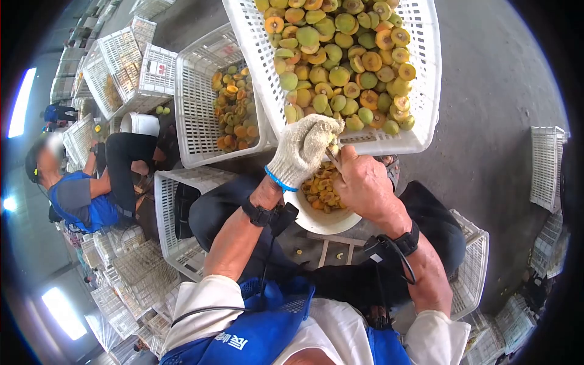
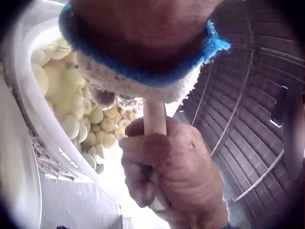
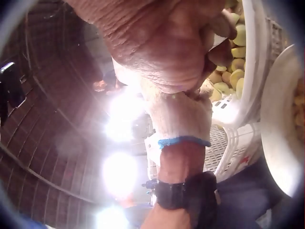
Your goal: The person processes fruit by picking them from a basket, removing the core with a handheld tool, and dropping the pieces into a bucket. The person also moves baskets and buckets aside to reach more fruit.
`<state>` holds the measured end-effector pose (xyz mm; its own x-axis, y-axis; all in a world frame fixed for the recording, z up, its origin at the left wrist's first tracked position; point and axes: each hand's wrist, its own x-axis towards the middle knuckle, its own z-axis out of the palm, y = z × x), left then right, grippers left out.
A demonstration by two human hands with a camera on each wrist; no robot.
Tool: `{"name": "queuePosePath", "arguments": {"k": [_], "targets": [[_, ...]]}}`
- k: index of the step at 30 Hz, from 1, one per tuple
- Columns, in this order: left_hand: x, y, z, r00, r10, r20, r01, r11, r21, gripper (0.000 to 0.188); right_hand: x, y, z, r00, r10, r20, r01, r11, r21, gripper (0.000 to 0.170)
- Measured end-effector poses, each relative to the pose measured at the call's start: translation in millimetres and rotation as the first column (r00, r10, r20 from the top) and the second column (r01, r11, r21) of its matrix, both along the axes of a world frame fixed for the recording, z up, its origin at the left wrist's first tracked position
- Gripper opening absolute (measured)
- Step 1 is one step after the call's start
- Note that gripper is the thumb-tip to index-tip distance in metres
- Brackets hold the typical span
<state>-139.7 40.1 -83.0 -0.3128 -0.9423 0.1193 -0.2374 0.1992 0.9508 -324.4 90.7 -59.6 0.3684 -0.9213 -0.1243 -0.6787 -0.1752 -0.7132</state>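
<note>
My left hand [image 1: 301, 149], in a white knitted glove with a blue cuff, curls its fingers round a yellowish piece of fruit [image 1: 333, 143], mostly hidden by the glove. Bare, my right hand [image 1: 371, 185] grips a tool by its pale, rod-like handle [image 2: 155, 117]; its working end is hidden at the glove. Both hands meet over a white tub [image 1: 328, 226] holding orange fruit pieces [image 1: 321, 187]. Just beyond them, a large white crate [image 1: 429, 79] holds many halved green-yellow stone fruits [image 1: 340, 76], cut faces showing on some.
Left of the big crate stands another white crate [image 1: 185, 100] with fruit halves. More crates flank my legs, one at the left [image 1: 167, 222] and one at the right [image 1: 477, 261]. A seated person in a blue vest [image 1: 97, 207] is at far left, near a white bucket [image 1: 143, 125].
</note>
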Motion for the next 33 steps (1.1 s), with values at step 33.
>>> {"name": "queuePosePath", "arguments": {"k": [33], "targets": [[8,6,-28,0.939,0.176,-0.294,-0.088,0.954,0.288,0.029,31,6,-17,0.999,-0.038,-0.036,0.041,0.996,0.085,0.029]]}}
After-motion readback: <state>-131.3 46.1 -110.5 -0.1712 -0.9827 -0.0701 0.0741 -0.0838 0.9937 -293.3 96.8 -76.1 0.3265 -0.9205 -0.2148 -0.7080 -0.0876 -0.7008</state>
